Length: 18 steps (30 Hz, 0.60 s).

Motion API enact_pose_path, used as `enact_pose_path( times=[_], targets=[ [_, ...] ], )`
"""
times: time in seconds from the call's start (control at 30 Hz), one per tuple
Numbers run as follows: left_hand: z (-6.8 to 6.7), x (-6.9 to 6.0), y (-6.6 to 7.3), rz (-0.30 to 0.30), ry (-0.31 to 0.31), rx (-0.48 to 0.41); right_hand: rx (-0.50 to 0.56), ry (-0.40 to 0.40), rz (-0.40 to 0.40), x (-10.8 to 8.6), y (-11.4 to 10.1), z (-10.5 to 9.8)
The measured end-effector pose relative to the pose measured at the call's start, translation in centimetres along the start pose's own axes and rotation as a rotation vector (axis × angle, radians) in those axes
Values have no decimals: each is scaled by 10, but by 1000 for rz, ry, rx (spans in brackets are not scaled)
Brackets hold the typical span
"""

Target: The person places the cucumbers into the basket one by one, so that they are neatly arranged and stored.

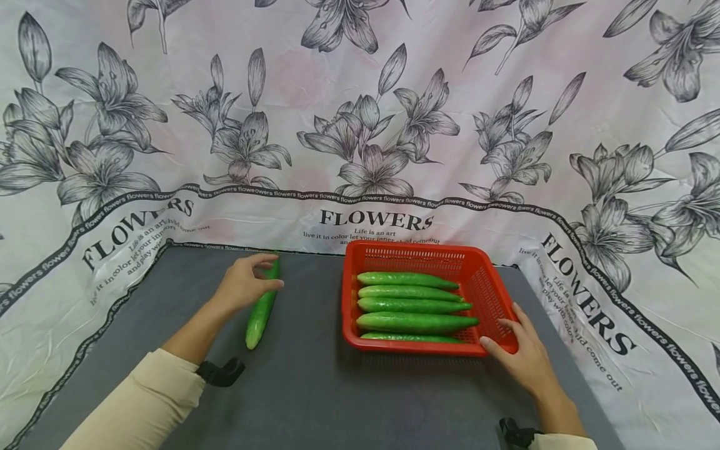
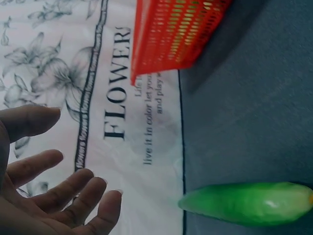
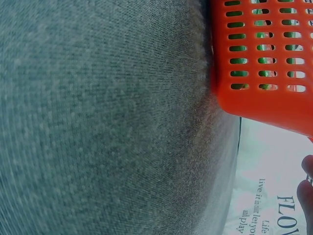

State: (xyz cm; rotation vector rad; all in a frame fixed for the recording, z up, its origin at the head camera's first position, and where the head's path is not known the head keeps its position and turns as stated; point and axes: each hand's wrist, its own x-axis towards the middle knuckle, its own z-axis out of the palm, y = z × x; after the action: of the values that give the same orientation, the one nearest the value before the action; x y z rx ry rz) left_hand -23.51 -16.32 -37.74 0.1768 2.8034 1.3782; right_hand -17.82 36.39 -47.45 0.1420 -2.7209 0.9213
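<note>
In the head view, my left hand (image 1: 250,282) hovers over a green cucumber (image 1: 261,319) lying on the grey tabletop. Its fingers are loosely bent and spread from the thumb. The left wrist view shows that hand (image 2: 63,191) with nothing in it, apart from the cucumber (image 2: 244,203). My right hand (image 1: 525,353) holds the near right corner of a red plastic basket (image 1: 419,347), thumb on the front rim and fingers over the right side. Several cucumbers (image 1: 416,322) lie side by side in the basket. Only two fingertips (image 3: 305,193) show in the right wrist view.
A white cloth (image 1: 371,162) printed with flowers and lettering hangs behind and along the sides of the grey table (image 1: 315,400). The perforated basket wall (image 3: 264,105) rises at the upper right of the right wrist view.
</note>
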Motion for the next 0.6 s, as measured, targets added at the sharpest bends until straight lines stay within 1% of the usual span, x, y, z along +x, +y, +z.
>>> enact_pose_path(
  times=[0.3, 0.43, 0.5, 0.6],
  targets=[
    [1, 5, -26, -117, -18, 41, 4, 6, -1, -1, 1, 0],
    [3, 4, -34, -156, -35, 57, 12, 8, -5, -1, 1, 0],
    [4, 4, -37, -166, -39, 57, 10, 8, -5, -1, 1, 0],
    [5, 5, -42, -157, -29, 49, 10, 10, -4, -1, 2, 0]
  ],
)
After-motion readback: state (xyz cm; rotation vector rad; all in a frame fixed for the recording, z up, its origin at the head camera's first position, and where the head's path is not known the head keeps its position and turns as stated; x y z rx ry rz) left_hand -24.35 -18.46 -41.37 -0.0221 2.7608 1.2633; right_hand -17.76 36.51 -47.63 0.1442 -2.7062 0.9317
